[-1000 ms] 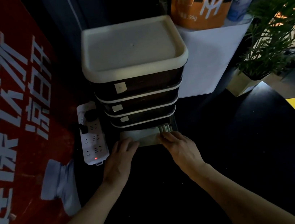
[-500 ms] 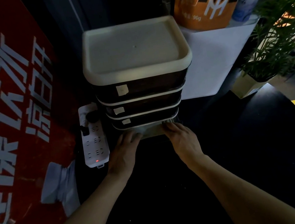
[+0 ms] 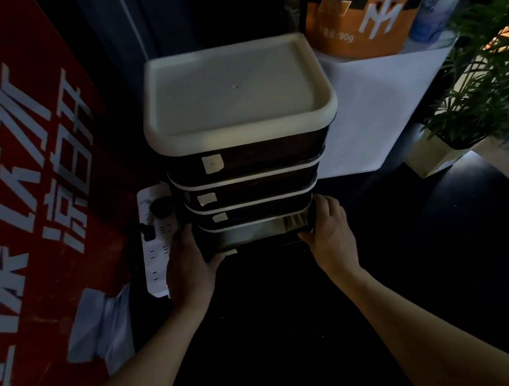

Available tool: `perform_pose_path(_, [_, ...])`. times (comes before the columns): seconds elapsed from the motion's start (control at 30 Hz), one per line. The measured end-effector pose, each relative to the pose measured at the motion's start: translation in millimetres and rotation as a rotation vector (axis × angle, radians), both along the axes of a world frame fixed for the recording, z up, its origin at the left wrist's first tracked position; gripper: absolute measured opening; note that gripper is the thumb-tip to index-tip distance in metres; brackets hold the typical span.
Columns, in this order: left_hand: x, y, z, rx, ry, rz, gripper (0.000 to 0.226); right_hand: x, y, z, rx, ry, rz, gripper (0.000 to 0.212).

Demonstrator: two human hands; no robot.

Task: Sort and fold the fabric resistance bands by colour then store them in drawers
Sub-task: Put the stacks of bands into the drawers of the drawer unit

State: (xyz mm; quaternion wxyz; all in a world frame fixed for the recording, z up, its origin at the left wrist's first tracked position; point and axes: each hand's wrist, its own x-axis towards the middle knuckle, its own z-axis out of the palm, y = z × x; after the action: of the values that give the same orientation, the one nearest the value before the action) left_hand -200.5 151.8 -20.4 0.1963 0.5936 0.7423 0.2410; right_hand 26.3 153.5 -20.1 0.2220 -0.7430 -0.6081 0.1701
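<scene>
- The left hand (image 3: 188,264) and right hand (image 3: 329,231) each grip a front corner of the bottom drawer (image 3: 253,237), at 9 and 3 o'clock, likely to slide it evenly.
- Pale folded bands (image 3: 293,221) lie inside, toward its right.

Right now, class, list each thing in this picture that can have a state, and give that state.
Bottom drawer: pulled partly out, light fabric inside.
Upper three drawers: closed, each labelled.
Left hand: grips the drawer's left corner.
Right hand: grips its right corner.
Power strip: plugs inserted, red light on.
</scene>
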Motion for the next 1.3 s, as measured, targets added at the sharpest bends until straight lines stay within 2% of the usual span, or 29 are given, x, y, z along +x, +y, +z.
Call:
perform_pose_path(0.1, [-2.1,8.7,-2.5,-0.033,-0.07,0.018,0.081,4.0,8.6,0.1,-0.091,0.1,-0.054,0.082])
perform_pose_path(0.37, [-4.4,19.3,-6.2,-0.061,-0.149,0.031,0.069,8.8,28.3,-5.9,-0.156,0.44,-0.052,0.076])
perform_pose_path(0.47, [-6.2,17.9,-10.0,-0.086,-0.174,0.034,0.07,5.1,18.8,-9.0,-0.105,0.471,-0.043,0.077])
perform_pose_path(0.57, [-4.4,10.9,-9.8,-0.035,-0.21,0.09,0.064,-4.1,2.1,-6.9,-0.048,0.404,-0.063,0.075])
perform_pose_path(0.63, [0.9,-0.2,-6.8,0.051,-0.181,0.084,0.049,-7.6,-5.3,-3.8,0.033,0.304,-0.098,0.057])
perform_pose_path(0.7, [7.3,-11.5,-3.2,0.129,-0.031,-0.078,0.033,-9.8,-8.7,-2.5,0.144,0.133,-0.022,0.034])
perform_pose_path(0.77, [13.9,-14.2,-2.6,0.193,0.079,-0.254,0.031,-10.6,-10.1,-6.0,0.228,0.003,0.092,0.023])
perform_pose_path(0.9, [31.7,-6.7,-3.7,0.232,0.146,-0.505,0.037,-10.8,-7.1,-7.5,0.183,-0.072,0.186,0.024])
perform_pose_path(1.07, [42.7,-1.2,3.7,0.219,0.185,-0.558,0.031,-5.6,-4.6,-4.4,0.184,-0.112,0.232,0.013])
perform_pose_path(1.3, [47.4,-4.8,0.8,0.199,0.354,-0.66,0.05,4.5,-22.8,-1.0,0.185,-0.128,0.259,0.016])
